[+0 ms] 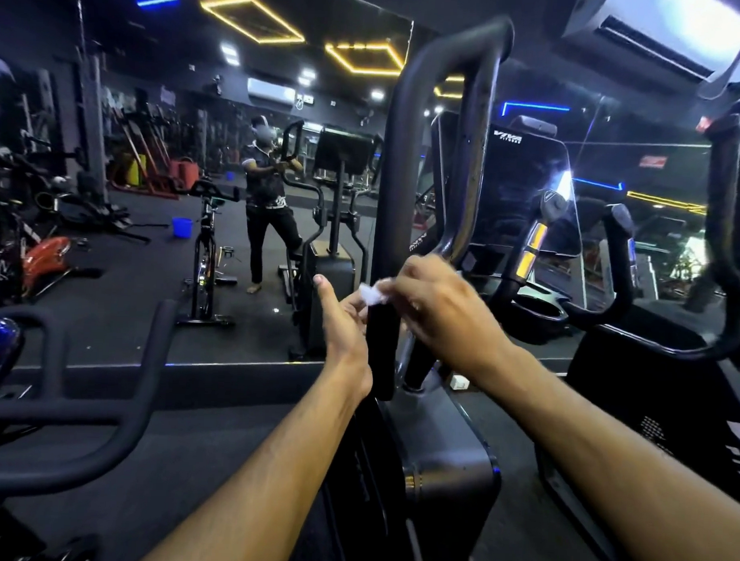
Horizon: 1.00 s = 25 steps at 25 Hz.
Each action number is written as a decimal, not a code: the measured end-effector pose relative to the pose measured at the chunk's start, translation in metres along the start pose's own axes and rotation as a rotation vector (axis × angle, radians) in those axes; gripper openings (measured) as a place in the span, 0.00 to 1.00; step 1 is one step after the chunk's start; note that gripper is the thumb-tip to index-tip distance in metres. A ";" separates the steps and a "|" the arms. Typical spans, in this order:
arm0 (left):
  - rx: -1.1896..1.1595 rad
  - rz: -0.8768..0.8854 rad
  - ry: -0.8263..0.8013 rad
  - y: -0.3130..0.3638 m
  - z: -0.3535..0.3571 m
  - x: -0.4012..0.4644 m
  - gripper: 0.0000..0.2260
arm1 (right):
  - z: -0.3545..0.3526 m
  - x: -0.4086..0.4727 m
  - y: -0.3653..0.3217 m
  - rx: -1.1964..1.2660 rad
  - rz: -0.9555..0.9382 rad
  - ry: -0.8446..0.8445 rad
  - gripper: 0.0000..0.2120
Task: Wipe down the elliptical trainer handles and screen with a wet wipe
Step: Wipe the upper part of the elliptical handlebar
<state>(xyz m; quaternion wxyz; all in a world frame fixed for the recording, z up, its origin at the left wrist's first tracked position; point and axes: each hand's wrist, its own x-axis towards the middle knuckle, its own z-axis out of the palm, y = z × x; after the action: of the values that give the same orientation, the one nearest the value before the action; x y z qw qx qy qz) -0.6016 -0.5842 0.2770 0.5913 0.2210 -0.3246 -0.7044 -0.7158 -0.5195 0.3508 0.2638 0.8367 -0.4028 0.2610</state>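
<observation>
At the far left edge of my view I see the curved black handlebar of a spin bike (83, 400), and beyond it a wall mirror (237, 191) reflecting a person standing at the machine. My left hand (342, 317) is raised just left of the elliptical's left handle (410, 156), palm turned inward, thumb pointing up and fingers loosely extended toward the bar; it grips nothing that I can make out. The wet wipe (373, 294), a small crumpled white wad, sits against the handle between my two hands. My right hand (438, 308) reaches across from the right, its fingers curled and pinching the wipe at the bar. Further right stands the dark screen (526, 189) of the console, with two short fixed grips (542, 227) below it, and the right handle (730, 234) rises near the right edge.
</observation>
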 end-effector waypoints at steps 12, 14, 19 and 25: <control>-0.170 0.147 0.002 -0.001 0.008 -0.020 0.38 | 0.034 -0.031 -0.033 -0.322 -0.141 -0.069 0.09; -0.130 0.182 0.038 0.000 0.010 -0.023 0.37 | 0.030 -0.038 -0.032 -0.166 -0.104 -0.190 0.08; 0.077 0.609 0.101 0.007 0.041 -0.026 0.22 | -0.030 -0.001 0.005 0.204 0.105 -0.173 0.10; 0.752 1.260 -0.156 0.084 0.121 0.011 0.11 | -0.121 0.063 0.076 0.058 0.270 0.396 0.11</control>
<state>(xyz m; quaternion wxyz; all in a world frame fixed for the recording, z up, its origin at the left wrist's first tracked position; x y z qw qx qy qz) -0.6304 -0.5784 0.4216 0.7433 0.1298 -0.6507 -0.0858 -0.7706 -0.5155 0.4966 0.2764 0.7149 -0.4438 0.4643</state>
